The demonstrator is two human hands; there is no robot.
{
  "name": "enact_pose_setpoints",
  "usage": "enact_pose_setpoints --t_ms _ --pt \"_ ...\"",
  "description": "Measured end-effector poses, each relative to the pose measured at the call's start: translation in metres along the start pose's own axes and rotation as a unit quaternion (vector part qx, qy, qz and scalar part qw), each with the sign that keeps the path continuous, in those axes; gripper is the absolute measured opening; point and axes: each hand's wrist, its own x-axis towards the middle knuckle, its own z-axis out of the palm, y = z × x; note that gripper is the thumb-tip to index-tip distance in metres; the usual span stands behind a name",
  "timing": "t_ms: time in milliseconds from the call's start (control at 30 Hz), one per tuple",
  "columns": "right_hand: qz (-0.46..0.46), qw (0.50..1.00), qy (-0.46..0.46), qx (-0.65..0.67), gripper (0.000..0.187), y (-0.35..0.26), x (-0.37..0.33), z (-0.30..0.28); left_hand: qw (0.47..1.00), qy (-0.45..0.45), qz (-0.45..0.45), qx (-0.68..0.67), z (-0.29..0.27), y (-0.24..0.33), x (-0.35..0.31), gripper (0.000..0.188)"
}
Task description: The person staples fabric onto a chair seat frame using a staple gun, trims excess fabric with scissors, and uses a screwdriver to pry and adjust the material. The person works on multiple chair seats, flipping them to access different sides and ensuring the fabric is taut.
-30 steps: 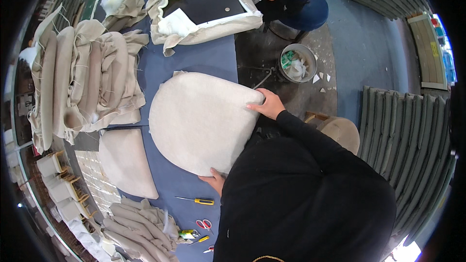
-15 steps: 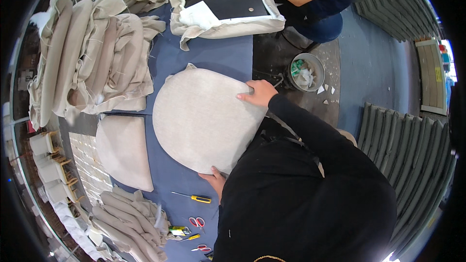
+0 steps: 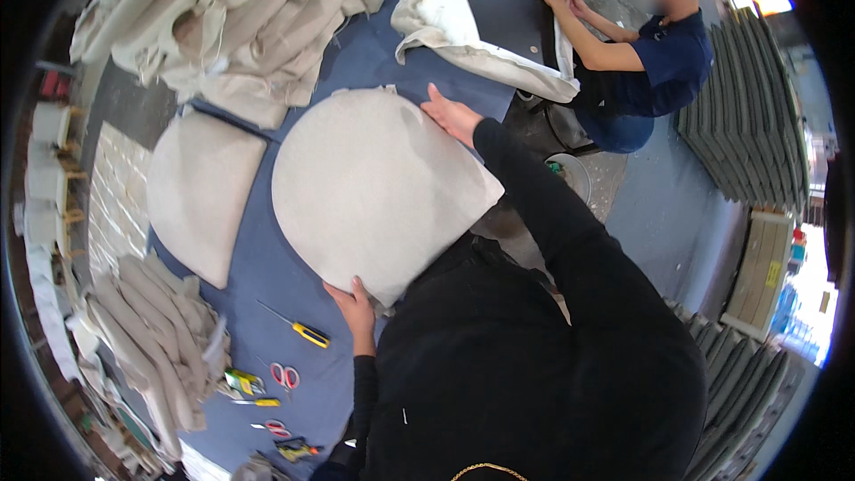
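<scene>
Two hands grip one cushion (image 3: 370,191): left hand (image 3: 354,307) curled on its 6 o'clock edge, right hand (image 3: 451,116) flat at 1 o'clock

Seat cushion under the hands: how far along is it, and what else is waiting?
Already covered: the round beige seat cushion looks smooth and fully wrapped, as does a second cushion beside it. In hand: the left hand grips its near edge, the right hand presses its far edge. Left: folded beige covers are piled on the blue table.
</scene>
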Motion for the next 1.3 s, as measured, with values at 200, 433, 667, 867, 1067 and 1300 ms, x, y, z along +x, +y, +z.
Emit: enact_pose_setpoints --t_ms 200,433,667,867,1067,1300 --pt "0.081 0.995 -0.026 -0.056 0.104 0.098 -0.04 -0.035 0.997 0.009 -0.018 -0.068 0.0 0.016 0.002 0.09" --pt "0.145 0.987 -0.009 0.069 0.092 0.106 -0.155 -0.058 0.997 0.043 -0.04 -0.057 -0.005 0.0 0.008 0.082" --pt "0.035 0.997 0.065 0.013 0.088 0.178 -0.147 -0.017 0.989 0.101 -0.107 -0.034 0.008 0.018 -0.005 0.08" --pt "0.025 0.962 -0.009 0.271 0.085 0.154 -0.144 -0.011 0.983 0.147 -0.112 0.011 0.01 0.002 -0.007 0.077" --pt "-0.022 0.999 0.044 -0.012 0.098 0.134 -0.131 -0.025 0.976 0.145 -0.161 -0.005 0.006 0.008 -0.006 0.078" --pt "-0.094 0.97 0.181 -0.132 0.081 0.13 -0.127 0.031 0.973 0.169 -0.152 -0.027 0.011 0.024 -0.008 0.079"
